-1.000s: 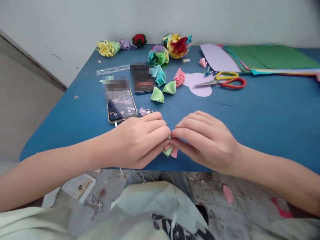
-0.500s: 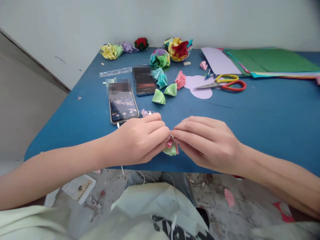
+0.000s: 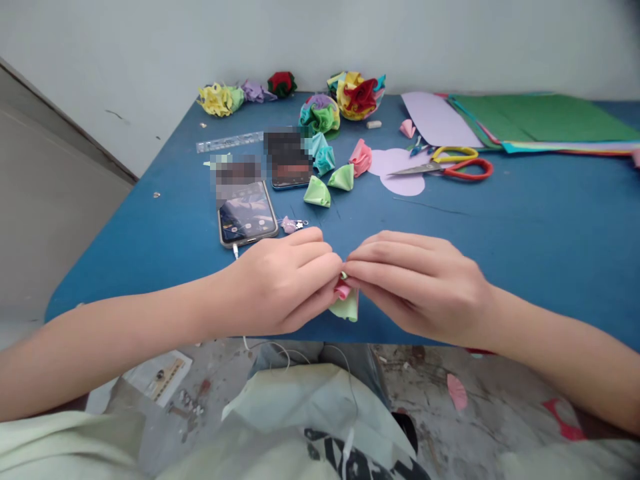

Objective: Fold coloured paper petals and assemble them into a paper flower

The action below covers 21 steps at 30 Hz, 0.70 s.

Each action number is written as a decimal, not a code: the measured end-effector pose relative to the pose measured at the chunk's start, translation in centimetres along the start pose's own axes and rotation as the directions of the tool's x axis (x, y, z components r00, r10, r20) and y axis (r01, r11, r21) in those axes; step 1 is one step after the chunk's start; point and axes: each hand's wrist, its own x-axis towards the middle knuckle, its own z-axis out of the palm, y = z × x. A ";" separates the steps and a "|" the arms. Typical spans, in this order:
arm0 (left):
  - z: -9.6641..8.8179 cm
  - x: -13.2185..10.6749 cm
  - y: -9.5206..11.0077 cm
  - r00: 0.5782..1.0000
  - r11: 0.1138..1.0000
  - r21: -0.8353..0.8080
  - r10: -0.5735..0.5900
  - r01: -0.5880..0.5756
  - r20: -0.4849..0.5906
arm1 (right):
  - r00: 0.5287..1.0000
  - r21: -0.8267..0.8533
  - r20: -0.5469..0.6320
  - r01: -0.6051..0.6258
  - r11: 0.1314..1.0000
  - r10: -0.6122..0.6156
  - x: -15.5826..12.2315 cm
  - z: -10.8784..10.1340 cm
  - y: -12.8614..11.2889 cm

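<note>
Between my two hands, near the table's front edge, is a small folded paper flower (image 3: 346, 308) in pink and pale green. My left hand (image 3: 287, 283) pinches it from the left, and my right hand (image 3: 417, 283) pinches it from the right. The fingertips of both hands meet at its top and hide much of it. Its pale green lower edge flares out below the fingers. Just beyond the hands lie green folded paper pieces (image 3: 317, 192), a pink crumpled piece (image 3: 361, 158) and a turquoise one (image 3: 324, 159).
Scissors (image 3: 450, 167) rest on lilac paper cut-outs (image 3: 400, 183). Two phones lie at left, the nearer phone (image 3: 247, 213) with a cable. Behind are a clear ruler (image 3: 230, 142), paper flower balls (image 3: 360, 97) and a stack of coloured sheets (image 3: 545, 120).
The lower part of the paper flower has shifted slightly down and shows more pale green between the fingers. Both hands keep nearly the same place and pinch.
</note>
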 end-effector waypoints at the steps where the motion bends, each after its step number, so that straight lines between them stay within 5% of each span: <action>1: 0.0 0.0 -0.1 1.000 1.000 0.021 0.012 -0.012 -0.004 | 1.000 0.038 0.022 -0.019 0.999 0.019 0.1 -0.2 0.0; 7: -0.2 0.0 0.1 1.000 1.000 0.008 0.015 -0.015 0.016 | 0.996 0.102 0.029 -0.086 0.991 0.084 0.3 -0.5 -0.2; 13: -0.2 0.1 0.5 0.996 0.994 -0.058 -0.092 0.092 0.016 | 0.996 -0.156 -0.068 0.051 0.986 -0.063 -0.1 0.7 -0.4; 16: -0.1 0.0 -0.1 0.998 0.984 0.166 0.061 -0.056 -0.029 | 0.996 -0.174 -0.042 0.069 0.982 -0.077 0.0 0.6 -0.2; 21: -0.3 0.0 -0.8 0.939 0.811 0.501 0.342 -0.302 0.013 | 0.999 -0.051 0.047 0.028 0.998 -0.025 0.3 0.0 0.2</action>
